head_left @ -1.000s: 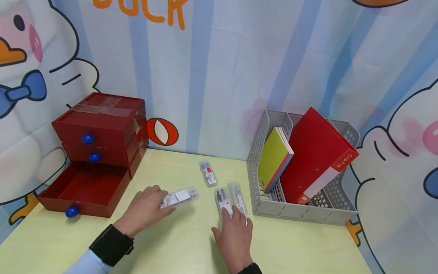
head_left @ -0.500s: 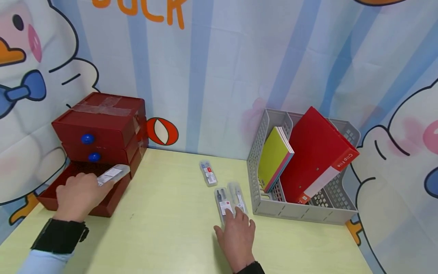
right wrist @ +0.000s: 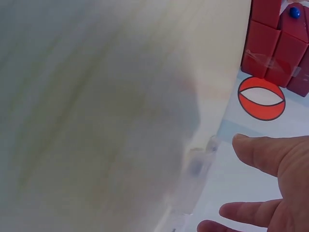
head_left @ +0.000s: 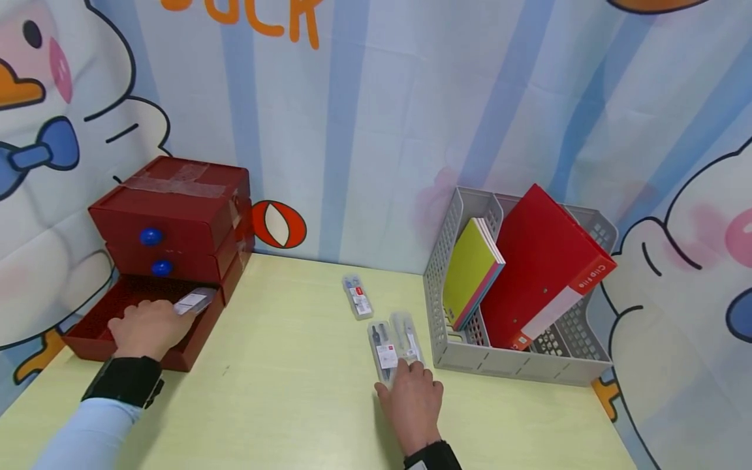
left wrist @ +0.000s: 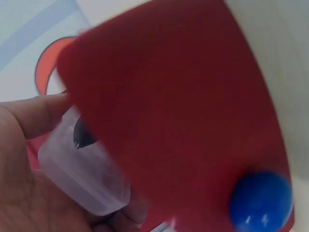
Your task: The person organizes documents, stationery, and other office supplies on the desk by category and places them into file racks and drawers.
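My left hand (head_left: 147,329) is down in the pulled-out bottom drawer (head_left: 194,356) of a dark red drawer box. It grips a clear plastic case (head_left: 196,299) with a white label. In the left wrist view, thumb and fingers close round this case (left wrist: 79,169), partly hidden by the drawer front (left wrist: 164,106); something dark shows inside. My right hand (head_left: 414,405) hovers or rests at the near ends of two clear pen cases, one with dark pens (head_left: 384,349), one paler (head_left: 407,333); contact cannot be told. Its fingers look loosely spread in the right wrist view.
Another clear case (head_left: 357,297) lies farther back on the pale table (head_left: 294,405). A grey file rack (head_left: 517,369) at the right holds a red clip file (head_left: 546,274) and notebooks (head_left: 470,274). Blue knobs (head_left: 151,237) jut from the drawers.
My left hand has carried the clear case leftward from mid-table to the bottom drawer and lowered it inside. My right hand has shifted slightly right and nearer, by the two cases.
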Demonstrator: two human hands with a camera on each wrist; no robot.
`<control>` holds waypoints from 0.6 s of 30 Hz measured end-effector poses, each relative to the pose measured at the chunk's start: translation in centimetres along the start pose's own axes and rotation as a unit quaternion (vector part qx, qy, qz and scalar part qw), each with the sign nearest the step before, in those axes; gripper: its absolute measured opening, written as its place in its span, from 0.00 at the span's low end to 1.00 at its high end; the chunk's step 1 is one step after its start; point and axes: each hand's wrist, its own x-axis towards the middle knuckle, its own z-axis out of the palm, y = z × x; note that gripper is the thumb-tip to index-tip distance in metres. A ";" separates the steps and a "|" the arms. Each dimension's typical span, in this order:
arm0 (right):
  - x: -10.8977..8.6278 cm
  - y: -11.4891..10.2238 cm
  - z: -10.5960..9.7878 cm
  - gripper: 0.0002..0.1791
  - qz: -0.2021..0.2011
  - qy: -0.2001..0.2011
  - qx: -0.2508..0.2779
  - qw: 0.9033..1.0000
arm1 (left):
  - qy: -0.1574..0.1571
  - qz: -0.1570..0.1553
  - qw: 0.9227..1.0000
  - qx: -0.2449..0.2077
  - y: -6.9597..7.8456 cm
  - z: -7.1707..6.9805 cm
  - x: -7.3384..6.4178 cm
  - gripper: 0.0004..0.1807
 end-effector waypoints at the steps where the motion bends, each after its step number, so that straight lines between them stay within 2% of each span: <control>1: 0.1 0.1 0.2 0.31 0.002 -0.002 0.000 1.000 | -0.003 -0.001 1.000 0.002 0.0 0.3 0.2 0.34; 5: 0.3 0.1 0.5 0.31 0.012 -0.015 -0.004 1.000 | -0.022 -0.001 1.000 0.014 -0.1 1.1 0.9 0.36; 9: 0.5 0.2 0.7 0.31 0.020 -0.028 -0.014 0.999 | -0.038 0.002 0.999 0.019 -0.3 1.3 1.1 0.37; 18: 0.7 0.4 0.7 0.26 0.046 -0.080 -0.028 0.995 | -0.086 0.005 0.996 -0.020 -0.1 0.9 1.1 0.27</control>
